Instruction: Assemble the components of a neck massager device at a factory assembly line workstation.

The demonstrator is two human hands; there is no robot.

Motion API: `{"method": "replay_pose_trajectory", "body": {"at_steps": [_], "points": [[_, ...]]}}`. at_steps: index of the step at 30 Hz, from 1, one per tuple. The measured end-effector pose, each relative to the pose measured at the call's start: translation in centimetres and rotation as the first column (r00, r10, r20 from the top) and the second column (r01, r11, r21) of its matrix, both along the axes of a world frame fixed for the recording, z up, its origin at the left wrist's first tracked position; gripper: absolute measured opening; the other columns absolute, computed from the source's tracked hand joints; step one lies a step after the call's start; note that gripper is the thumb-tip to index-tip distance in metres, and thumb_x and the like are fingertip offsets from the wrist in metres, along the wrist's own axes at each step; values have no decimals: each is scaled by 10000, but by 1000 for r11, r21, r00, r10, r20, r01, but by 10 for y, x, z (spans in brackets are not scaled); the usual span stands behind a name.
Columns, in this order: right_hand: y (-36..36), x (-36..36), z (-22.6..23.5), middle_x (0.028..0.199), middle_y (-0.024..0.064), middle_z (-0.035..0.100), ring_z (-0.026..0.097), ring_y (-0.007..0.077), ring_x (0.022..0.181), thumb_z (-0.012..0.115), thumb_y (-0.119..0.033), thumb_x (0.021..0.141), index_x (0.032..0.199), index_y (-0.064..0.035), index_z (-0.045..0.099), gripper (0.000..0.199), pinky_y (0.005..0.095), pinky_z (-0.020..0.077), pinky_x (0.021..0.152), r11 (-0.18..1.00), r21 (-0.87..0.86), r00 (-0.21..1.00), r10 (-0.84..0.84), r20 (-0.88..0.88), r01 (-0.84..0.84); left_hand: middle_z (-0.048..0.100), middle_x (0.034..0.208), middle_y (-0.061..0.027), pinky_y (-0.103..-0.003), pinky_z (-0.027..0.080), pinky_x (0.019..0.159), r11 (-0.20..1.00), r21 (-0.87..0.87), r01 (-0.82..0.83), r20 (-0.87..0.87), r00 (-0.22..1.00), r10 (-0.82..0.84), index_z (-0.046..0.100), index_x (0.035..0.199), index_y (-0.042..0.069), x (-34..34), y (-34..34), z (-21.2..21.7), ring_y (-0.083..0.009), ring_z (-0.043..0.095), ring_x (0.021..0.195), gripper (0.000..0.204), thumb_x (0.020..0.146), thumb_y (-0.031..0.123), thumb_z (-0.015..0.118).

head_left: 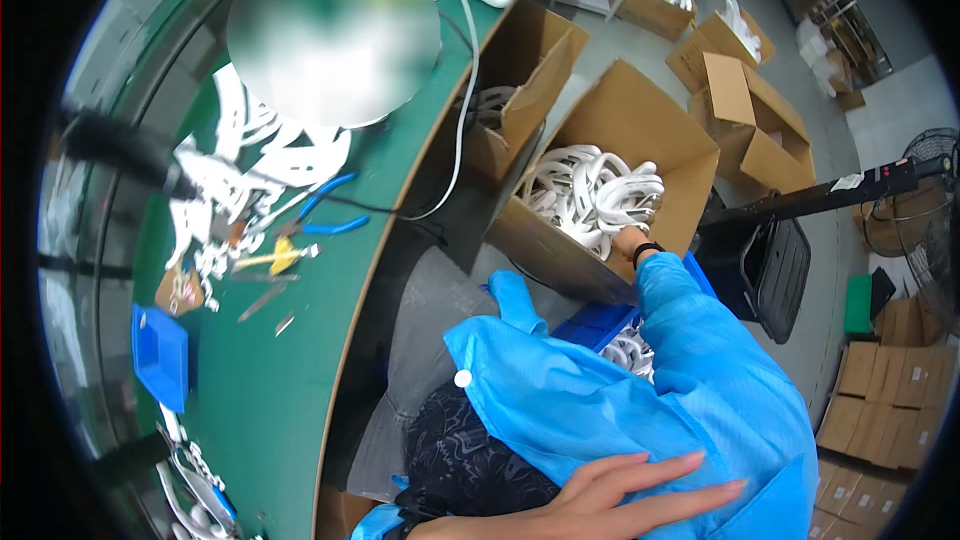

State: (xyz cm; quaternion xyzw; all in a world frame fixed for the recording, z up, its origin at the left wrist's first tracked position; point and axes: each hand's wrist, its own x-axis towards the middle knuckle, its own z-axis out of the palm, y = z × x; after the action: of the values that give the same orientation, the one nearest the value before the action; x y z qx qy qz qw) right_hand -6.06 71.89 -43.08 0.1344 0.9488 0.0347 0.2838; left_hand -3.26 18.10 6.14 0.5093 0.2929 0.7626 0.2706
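Note:
My right hand point(628, 240) reaches into an open carton point(660, 130) beside me. White curved plastic parts point(585, 190) lie heaped in it, some of them loop-shaped. The hand is at the near edge of that heap, a black band round its wrist; its fingertips are hidden, so any grip cannot be made out. My left hand point(610, 495) lies across the front of my blue coat point(590, 380), fingers stretched out and apart, holding nothing. Below the carton, more white parts point(630, 350) show in a blue bin point(595, 325), partly covered by my right sleeve.
On the left, a green-topped table point(310, 340) holds white pieces point(290, 160), blue-handled pliers point(335, 227), a yellow tool point(285, 255) and a blue tray point(162, 355). A white cable point(465, 110) hangs over its edge. More cartons point(750, 125) and a black stand point(810, 200) are to the right.

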Motion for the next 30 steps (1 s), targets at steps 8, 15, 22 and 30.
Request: {"method": "replay_pose_trajectory", "body": {"at_steps": [8,15,22,30], "points": [[-74,-76,40,1404,180,585,477,383,1349,549,-291,944,1321,-69,645,448,524,321,1141,935,75,935,-336,-114,346,355,1617,-266,-610,193,1124,977,-212,15,23,1000,-11,768,1165,154,-46,52,-14,-477,264,1486,411,991,425,512],[-26,-72,11,1415,146,585,462,333,1378,498,-295,981,1353,-99,623,439,589,262,1156,933,269,960,-267,78,238,386,1600,-278,-596,218,1096,960,-268,83,156,987,-41,764,1174,116,-74,74,-22,-476,313,1463,389,923,295,526],[-25,-83,-1,1361,133,629,529,326,1306,469,-255,1007,1258,-138,694,357,548,340,1076,938,283,964,-239,112,200,380,1605,-278,-595,220,1088,965,-238,109,257,965,-46,763,1169,97,-81,82,-29,-475,330,1458,391,903,236,512],[5,-116,64,1233,154,716,678,346,1136,573,-245,934,1195,-113,701,319,617,410,1021,986,139,995,-96,-3,96,443,1552,-299,-621,248,1081,989,-124,78,259,965,-44,743,1006,50,-69,79,-38,-504,346,1438,319,923,291,551]]}}
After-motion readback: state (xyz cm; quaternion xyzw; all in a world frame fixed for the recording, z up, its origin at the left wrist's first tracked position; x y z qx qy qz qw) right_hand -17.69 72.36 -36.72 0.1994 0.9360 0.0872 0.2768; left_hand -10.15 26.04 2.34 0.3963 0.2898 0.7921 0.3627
